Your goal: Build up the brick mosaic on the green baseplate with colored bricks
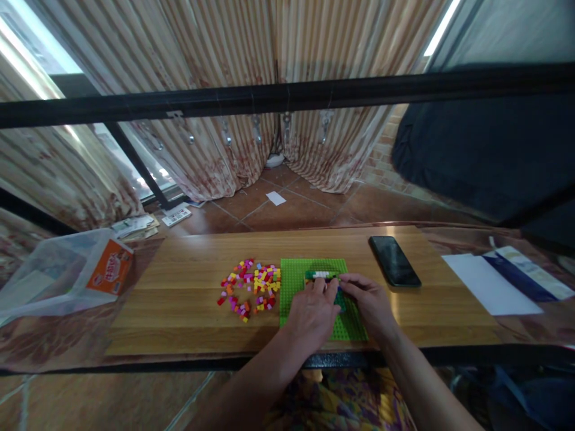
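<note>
A green studded baseplate (291, 269) lies on the wooden tabletop in front of me. On it sits a cluster of small toy bricks (320, 275), with a white and green row at its far side and some blue ones partly under my hands. My left hand (314, 308) lies over this cluster, fingers forward, thumb apart. From the right, my right hand (368, 299) reaches in with thumb and forefinger pinched together at the row's right end. What sits between those fingertips is too small and covered to make out. Left of the plate are scattered loose bricks (265, 278) in yellow, red, pink and orange.
A black phone (394, 261) lies to the right on the tabletop (188, 287). Beyond the right edge are white paper sheets (489, 287). A clear plastic box (67, 263) with an orange label stands at the left. A black metal bar (287, 96) crosses before the curtains.
</note>
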Demonstrator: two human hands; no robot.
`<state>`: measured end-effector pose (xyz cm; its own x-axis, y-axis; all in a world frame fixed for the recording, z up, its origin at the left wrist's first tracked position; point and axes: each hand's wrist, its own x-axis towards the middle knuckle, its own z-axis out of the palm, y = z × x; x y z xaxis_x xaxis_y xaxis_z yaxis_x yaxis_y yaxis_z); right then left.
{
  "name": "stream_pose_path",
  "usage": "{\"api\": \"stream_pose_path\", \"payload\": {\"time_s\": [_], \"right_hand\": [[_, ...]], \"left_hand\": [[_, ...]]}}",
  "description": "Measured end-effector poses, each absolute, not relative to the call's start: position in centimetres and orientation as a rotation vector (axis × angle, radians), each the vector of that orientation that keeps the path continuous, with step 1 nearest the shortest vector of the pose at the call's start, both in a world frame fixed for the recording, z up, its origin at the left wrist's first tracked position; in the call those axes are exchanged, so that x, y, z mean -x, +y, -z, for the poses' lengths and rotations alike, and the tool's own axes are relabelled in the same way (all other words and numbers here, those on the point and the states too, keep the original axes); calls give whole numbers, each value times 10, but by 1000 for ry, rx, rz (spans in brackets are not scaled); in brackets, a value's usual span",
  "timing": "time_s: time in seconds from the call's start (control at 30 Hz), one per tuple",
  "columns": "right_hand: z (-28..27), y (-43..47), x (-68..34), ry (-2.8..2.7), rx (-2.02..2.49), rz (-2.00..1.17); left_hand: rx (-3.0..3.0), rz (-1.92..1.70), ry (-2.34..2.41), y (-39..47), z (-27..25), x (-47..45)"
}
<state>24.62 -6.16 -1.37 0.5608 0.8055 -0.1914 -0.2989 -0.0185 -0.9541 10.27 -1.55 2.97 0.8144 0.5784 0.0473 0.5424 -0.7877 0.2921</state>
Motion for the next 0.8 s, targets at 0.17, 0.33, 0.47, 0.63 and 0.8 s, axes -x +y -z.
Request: {"api": "stream_pose_path", "payload": {"time_s": [0.17,0.33,0.47,0.63,0.8], "right_hand": [[17,-60,-246,-430,1300,-955],[19,-60,-246,-376,1268,-992],[20,-64,-245,-380,1260,-1007],[17,-77,-244,-403,1311,-861],[-1,-89,-234,-514,1428,-678]], "left_hand": [[-2747,-197,867,-15,-27,-105],[-2773,-185,881,-17,-24,-107],[-2724,-278,873,-19,-25,-101],[-2562,-429,839,-24,-28,-70],[-2393,-588,1031,-22,-16,-20]]}}
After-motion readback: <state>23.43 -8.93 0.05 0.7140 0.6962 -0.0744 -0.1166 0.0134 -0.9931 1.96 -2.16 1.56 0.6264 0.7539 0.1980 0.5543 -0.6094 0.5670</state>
